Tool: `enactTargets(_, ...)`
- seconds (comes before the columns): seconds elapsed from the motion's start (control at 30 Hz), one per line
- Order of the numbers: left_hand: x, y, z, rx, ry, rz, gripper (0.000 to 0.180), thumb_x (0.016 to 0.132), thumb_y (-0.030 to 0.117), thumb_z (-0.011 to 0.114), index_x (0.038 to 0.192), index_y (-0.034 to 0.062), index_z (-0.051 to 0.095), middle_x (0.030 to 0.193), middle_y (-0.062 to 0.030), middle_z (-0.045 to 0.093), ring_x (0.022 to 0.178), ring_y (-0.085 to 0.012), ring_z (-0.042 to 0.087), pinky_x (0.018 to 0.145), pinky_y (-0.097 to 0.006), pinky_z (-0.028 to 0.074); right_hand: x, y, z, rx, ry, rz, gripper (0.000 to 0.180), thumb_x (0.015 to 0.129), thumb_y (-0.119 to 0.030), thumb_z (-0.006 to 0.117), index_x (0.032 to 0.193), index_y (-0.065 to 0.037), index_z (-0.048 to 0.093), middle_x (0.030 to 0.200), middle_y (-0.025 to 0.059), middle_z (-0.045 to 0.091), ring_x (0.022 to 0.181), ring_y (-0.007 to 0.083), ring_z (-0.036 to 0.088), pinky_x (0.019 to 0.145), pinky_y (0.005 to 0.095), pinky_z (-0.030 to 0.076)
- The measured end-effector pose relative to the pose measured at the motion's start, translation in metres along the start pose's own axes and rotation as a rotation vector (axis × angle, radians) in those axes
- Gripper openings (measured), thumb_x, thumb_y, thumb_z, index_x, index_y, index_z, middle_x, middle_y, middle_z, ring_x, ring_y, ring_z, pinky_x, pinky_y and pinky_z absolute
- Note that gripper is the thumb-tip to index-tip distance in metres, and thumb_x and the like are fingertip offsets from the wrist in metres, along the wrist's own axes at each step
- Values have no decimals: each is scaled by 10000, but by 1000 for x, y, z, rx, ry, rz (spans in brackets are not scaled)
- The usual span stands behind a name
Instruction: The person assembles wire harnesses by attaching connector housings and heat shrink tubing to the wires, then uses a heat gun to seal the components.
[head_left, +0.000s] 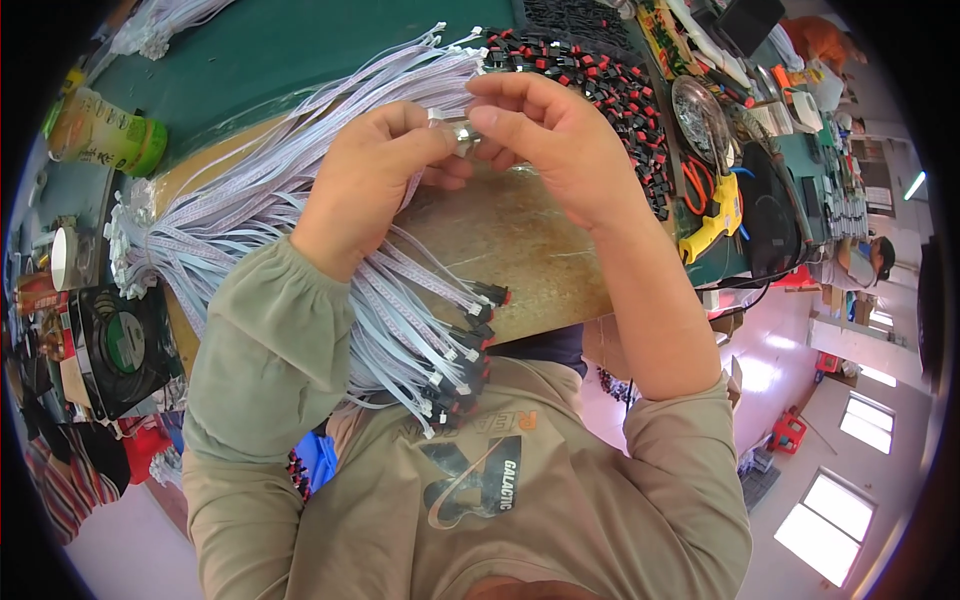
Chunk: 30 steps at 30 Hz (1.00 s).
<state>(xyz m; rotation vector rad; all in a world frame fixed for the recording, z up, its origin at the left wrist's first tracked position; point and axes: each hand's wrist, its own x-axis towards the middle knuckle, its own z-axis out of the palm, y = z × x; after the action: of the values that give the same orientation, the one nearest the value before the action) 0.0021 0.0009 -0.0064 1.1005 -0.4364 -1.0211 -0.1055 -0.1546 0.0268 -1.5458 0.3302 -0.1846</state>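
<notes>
Above the board, both my hands meet near the far middle. My left hand (375, 160) is closed, thumb against fingers, on the end of a white ribbon cable with a small white connector (436, 115). Curled in from the right, my right hand (560, 130) has its thumb and fingers at a small shiny piece (464, 136) between the hands; its kind is too small to tell. Under and around my left forearm lies a big bundle of white ribbon cables (270, 200). Several cable ends near my body carry black-and-red connectors (490, 295).
A heap of black-and-red connectors (610, 90) lies at the far right of the brown board (530, 250). Beyond it are a yellow-handled tool (715, 222) and orange-handled pliers (692, 185). At left stand a green-and-yellow tub (110, 135) and a black fan (120, 345).
</notes>
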Motion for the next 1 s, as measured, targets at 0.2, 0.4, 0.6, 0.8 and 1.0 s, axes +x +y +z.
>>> enactTargets(0.2,0,-3,-3,-20,86,6,142,850,116,627,810,12,539,850,-96,633,780,-178,636,717,-292,519,-47,-1,-33,-152,339,18,329,905,-182,624,1171,9,592,913,67,657,785,117,624,687,241,498)
enactTargets(0.4,-5,7,0,-20,142,13,132,854,124,614,820,13,551,864,-95,643,792,-168,632,727,-281,513,-127,-3,-139,-605,999,200,303,884,-320,660,884,-17,674,689,-8,582,584,68,530,537,213,420)
enactTargets(0.6,-1,3,2,-6,107,41,127,849,117,616,803,12,562,823,-92,646,775,-157,632,731,-286,518,-160,17,-182,-737,993,704,590,799,-569,665,713,11,596,575,33,529,495,113,516,458,257,405)
enactTargets(0.8,-5,6,1,-27,138,49,120,845,110,617,829,-4,586,824,-97,652,770,-169,636,729,-289,520,-148,31,-181,-753,937,692,581,785,-562,666,697,7,591,590,52,555,489,142,544,457,282,408)
enactTargets(1.0,1,1,-5,-95,106,43,152,834,123,627,837,-26,601,827,-109,652,768,-181,638,731,-294,523,-160,35,-167,-314,1168,238,314,833,-379,679,847,-72,613,709,17,551,568,82,517,452,227,365)
